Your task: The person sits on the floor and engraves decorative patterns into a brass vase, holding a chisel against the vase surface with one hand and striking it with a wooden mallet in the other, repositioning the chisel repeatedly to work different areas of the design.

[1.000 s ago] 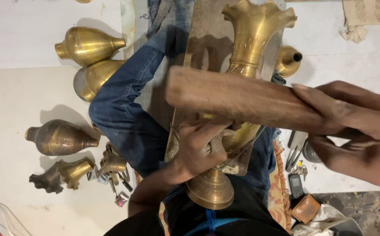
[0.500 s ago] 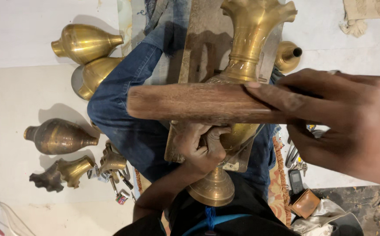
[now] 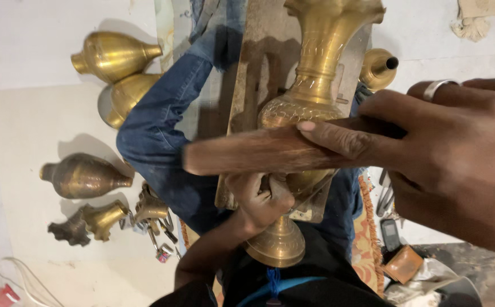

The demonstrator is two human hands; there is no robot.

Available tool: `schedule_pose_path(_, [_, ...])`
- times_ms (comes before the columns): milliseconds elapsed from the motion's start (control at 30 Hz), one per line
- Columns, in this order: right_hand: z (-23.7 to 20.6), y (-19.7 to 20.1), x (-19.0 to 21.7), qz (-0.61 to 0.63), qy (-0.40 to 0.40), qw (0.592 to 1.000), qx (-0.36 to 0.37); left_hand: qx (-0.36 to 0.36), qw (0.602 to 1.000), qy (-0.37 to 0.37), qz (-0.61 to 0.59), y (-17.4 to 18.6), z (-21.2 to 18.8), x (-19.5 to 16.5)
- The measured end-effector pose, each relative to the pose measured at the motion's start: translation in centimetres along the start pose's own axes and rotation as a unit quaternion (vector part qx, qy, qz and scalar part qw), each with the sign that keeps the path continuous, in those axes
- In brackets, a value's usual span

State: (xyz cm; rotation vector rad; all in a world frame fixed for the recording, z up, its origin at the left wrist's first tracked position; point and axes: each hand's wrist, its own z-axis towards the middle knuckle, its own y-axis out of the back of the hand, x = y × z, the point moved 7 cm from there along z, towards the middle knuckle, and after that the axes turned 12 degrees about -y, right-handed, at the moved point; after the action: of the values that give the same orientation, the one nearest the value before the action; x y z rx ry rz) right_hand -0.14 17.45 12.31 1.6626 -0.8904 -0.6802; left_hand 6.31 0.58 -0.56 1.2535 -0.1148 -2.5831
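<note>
A single head-worn camera looks steeply down, very close over the hands, onto the tall engraved brass vase and the pale floor.

We see a glossy, engraved brass vase, a matt, rough-worn wooden block, and duller tarnished brass vessels at nine o'clock.

A wooden bat is held crosswise by the right hand, thumb laid along its top, a ring worn on one finger. Beneath it, a tall brass vase is gripped near its foot by the left hand, against a metal plate. Loose brass vase bodies are scattered on the floor at left.
</note>
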Motion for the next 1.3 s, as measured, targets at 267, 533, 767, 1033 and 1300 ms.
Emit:
schedule_pose_path(267, [-0.3, 0.3, -1.4, 0.113, -0.017, 0.991, -0.062, 0.04, 0.999, -0.029, -0.006, -0.4, 1.4, -1.1])
schedule_pose_path(533, [-1.2, -0.2, -2.3, 0.151, -0.019, 0.986, -0.062, 0.065, 0.998, -0.012, 0.011, -0.6, 1.8, -1.1])
schedule_pose_path(767, [-1.5, -1.3, -1.9, 0.141, -0.001, 0.988, -0.066, 0.103, 0.993, -0.039, 0.031, -0.5, 1.1, -1.0])
schedule_pose_path(1033, [-2.0, -4.0, -3.8, 0.14, -0.051, 0.988, -0.035, 0.101, 0.994, -0.041, -0.021, -1.0, 1.7, -0.7])
schedule_pose_path(1300, [-1.0, -1.5, -3.8, 0.184, -0.103, 0.965, -0.156, 0.017, 0.998, -0.049, 0.023, -1.7, 1.9, -1.5])
